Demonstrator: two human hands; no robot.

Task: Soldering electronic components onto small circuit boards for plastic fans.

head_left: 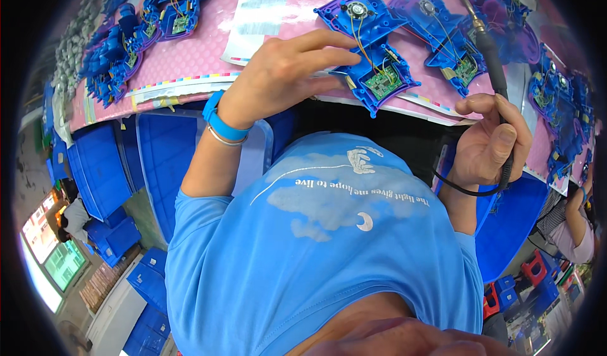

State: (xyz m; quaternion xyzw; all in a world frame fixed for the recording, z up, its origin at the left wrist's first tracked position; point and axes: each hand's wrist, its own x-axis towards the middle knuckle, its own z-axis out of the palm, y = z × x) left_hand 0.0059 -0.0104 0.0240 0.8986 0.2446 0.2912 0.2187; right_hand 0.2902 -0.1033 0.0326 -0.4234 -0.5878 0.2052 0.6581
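Observation:
My left hand reaches over the table edge, its fingers apart and their tips beside the orange wires of an opened blue plastic housing. That housing has an upper shell with a small round speaker, and a lower shell holding a green circuit board. Whether my fingertips touch it I cannot tell. My right hand is closed around a soldering iron, whose metal tip points away from me, over the blue parts at the far right. Just right of the first housing lies a second, similar one.
More blue housings cluster at the table's left, and others at its right. Pink bubble sheeting covers the tabletop. Blue bins stand below its edge. The iron's black cable loops under my right hand. Another person's arm shows at right.

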